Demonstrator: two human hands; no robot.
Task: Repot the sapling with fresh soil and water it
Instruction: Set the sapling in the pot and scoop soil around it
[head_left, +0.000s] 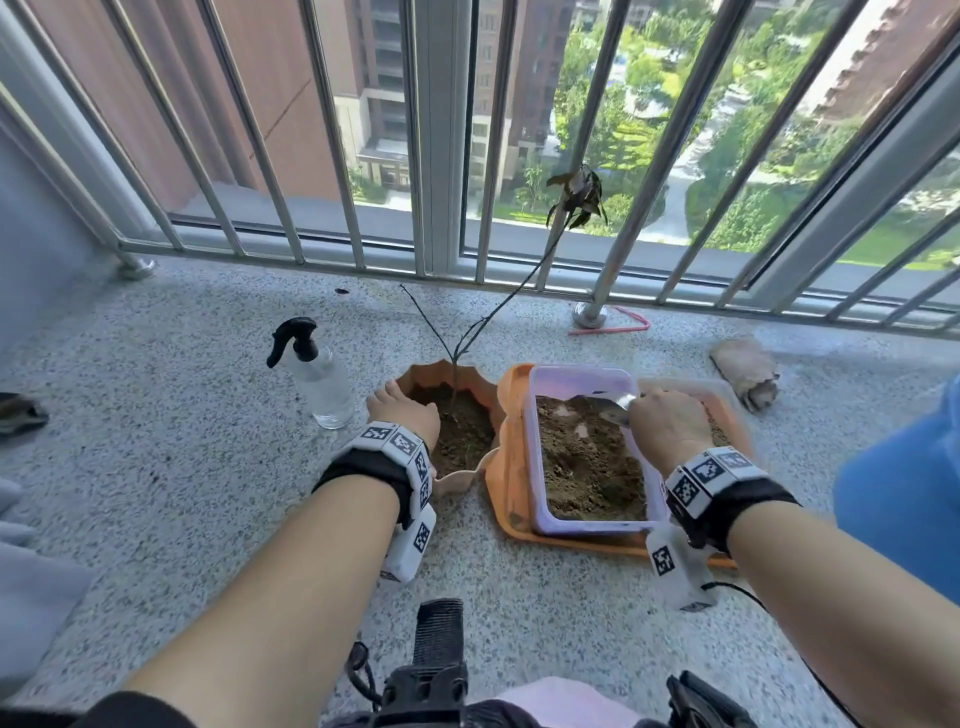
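A: Where are we with the sapling (457, 358)?

B: It stands already in the terracotta pot (447, 371), its thin stem rising toward one o'clock, with dark leaves near the railing (332, 130). Soil covers the pot's floor, but we judge it only partly filled.

A: And our hands?

B: Our left hand (405, 415) rests on the pot's rim at nine o'clock; whether the fingers curl over it we cannot tell, since they are hidden behind the hand. Our right hand (665, 426) grips a metal spoon (618, 405), its bowl over the soil in the plastic tub (587, 379).

A: The tub sits where?

B: Just at three o'clock of the pot, on an orange tray (511, 467), still well stocked with soil.

A: So what is left?

B: We think more scoops, then firming. Watering is not begun: the spray bottle (317, 374) stands untouched at nine o'clock of the pot.
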